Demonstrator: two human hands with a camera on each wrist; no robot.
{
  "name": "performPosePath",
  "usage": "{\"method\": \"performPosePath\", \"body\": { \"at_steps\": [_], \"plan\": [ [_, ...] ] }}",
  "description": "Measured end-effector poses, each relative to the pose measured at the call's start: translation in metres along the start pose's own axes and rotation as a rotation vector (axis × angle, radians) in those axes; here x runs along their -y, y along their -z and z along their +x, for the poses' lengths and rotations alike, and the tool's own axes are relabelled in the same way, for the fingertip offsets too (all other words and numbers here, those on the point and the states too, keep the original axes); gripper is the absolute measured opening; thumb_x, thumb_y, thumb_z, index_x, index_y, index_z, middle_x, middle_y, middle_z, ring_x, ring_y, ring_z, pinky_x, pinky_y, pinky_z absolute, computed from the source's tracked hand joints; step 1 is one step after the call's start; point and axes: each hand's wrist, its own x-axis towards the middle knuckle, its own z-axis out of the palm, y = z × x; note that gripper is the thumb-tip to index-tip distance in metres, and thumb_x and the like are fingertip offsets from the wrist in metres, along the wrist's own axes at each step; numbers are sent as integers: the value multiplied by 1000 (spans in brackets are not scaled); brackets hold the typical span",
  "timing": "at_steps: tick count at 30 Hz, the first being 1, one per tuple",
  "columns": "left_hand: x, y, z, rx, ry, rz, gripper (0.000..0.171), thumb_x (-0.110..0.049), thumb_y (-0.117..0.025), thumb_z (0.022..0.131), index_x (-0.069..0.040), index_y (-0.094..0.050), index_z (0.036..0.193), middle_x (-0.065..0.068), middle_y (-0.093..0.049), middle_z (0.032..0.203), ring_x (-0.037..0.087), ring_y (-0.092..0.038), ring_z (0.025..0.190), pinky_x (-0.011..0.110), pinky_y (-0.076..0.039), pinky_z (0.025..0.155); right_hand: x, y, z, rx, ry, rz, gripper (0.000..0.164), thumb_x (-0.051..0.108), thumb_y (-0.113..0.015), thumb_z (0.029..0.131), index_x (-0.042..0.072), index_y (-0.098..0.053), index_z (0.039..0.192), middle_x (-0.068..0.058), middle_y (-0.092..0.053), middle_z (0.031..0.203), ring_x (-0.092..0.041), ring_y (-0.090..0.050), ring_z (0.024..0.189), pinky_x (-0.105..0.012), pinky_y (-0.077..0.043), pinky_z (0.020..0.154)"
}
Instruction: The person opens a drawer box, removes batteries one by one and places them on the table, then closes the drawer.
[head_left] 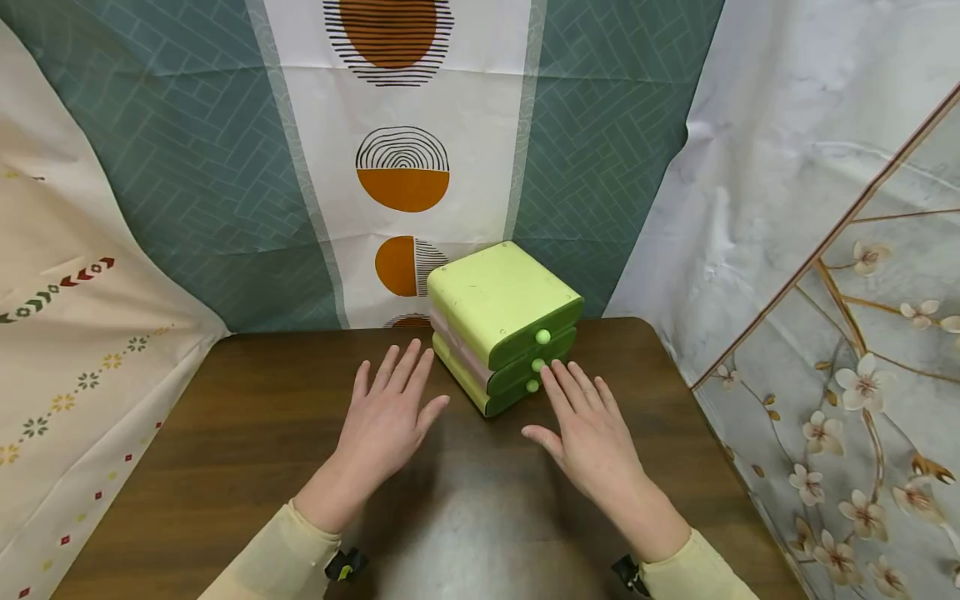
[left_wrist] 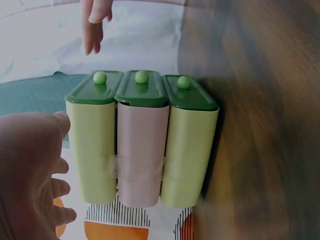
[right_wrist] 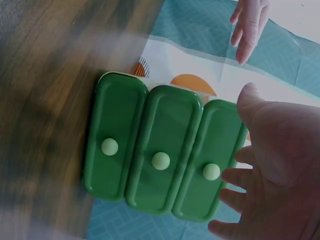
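A small three-tier drawer box [head_left: 504, 304] stands on the table, its yellow-green and pink tiers stacked, with dark green drawer fronts and round light green knobs [head_left: 542, 337]. All the drawers look closed. To the left of the box, my left hand [head_left: 386, 421] hovers with fingers straight and holds nothing. My right hand [head_left: 592, 433] reaches out before the drawer fronts, fingers extended and empty; whether a fingertip touches a knob I cannot tell. Clear tape shows across the side of the box [left_wrist: 140, 167] in the left wrist view.
The box stands near the back edge of the brown wooden table [head_left: 247, 433]. Behind it hangs a teal and white curtain [head_left: 480, 167] with orange circles. Patterned cloths hang at the left [head_left: 90, 358] and at the right [head_left: 825, 350].
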Motion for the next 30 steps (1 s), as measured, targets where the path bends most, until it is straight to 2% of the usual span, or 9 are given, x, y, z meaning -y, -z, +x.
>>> {"method": "performPosePath", "body": {
  "at_steps": [10,24,30],
  "plan": [
    [-9,1,10,-4,-11,-43,77,-57,-51,115,-14,-33,176,9,-23,182,39,-21,167,70,-13,130,-7,4,5,-10,-15,-1,92,57,-73,102,5,-41,171,-19,-44,172,-40,-34,162,-63,-25,130],
    [-16,0,24,-36,-43,-50,76,-57,-52,115,-15,-33,176,8,-22,183,39,-22,167,70,-14,130,-19,7,12,-17,-32,-2,91,54,-74,103,3,-41,170,-22,-45,170,-41,-36,161,-65,-30,127],
    [-21,1,31,-57,-59,-53,75,-55,-51,115,-15,-33,176,9,-26,182,38,-23,167,71,-17,129,-24,8,19,-23,-38,-11,91,54,-74,103,3,-40,171,-23,-46,169,-42,-36,161,-65,-29,127]
  ]
}}
